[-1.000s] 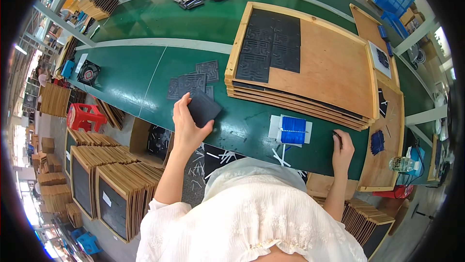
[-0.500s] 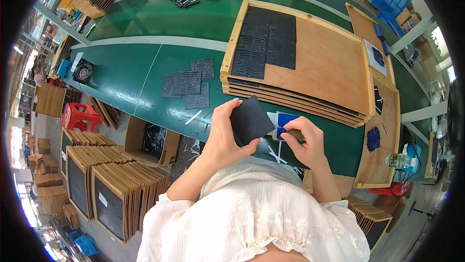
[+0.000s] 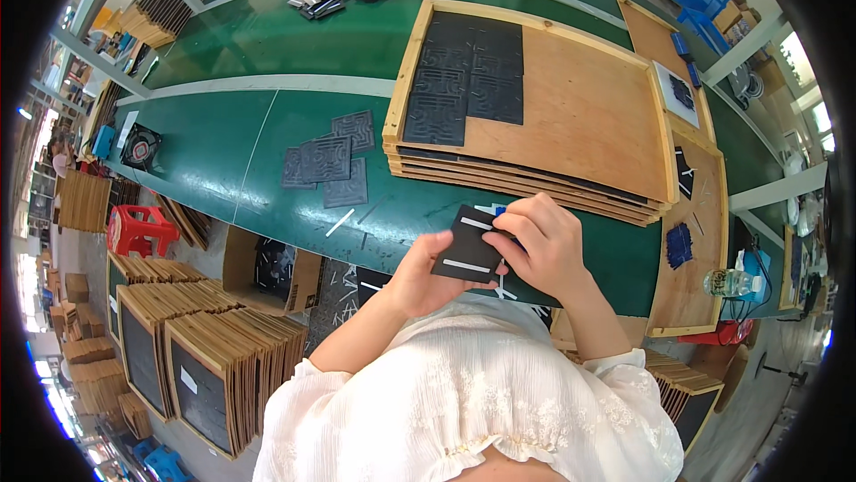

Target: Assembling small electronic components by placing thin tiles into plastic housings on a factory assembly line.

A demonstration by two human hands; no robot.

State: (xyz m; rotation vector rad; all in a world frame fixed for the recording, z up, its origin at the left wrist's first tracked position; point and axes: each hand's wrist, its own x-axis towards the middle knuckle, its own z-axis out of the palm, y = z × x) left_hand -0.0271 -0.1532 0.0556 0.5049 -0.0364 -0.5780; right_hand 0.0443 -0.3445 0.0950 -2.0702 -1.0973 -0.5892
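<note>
A small black square panel (image 3: 470,247) with two white strips on its face is in my left hand (image 3: 415,279), tilted, thumb on its left edge and fingers underneath. My right hand (image 3: 546,246) is closed in a pinch at the panel's right side, by the end of the upper white strip (image 3: 481,224). Whether it grips that strip or the panel's edge is hidden. Just behind the right fingers a bit of a blue thing (image 3: 499,210) shows on the green table (image 3: 241,139). Left of my hands lie several dark panels (image 3: 326,159) with moulded line patterns.
A stack of wooden trays (image 3: 588,81), the top one partly filled with dark patterned panels, stands ahead. Loose white strips (image 3: 340,222) lie on the table. To the right are a wooden board (image 3: 691,295) with a blue pile and a clear bottle (image 3: 727,283). Wooden frames (image 3: 236,348) stand lower left.
The panel has been turned, so its face with two white strips now shows. My right hand has moved from the blue thing up to the panel's right side.
</note>
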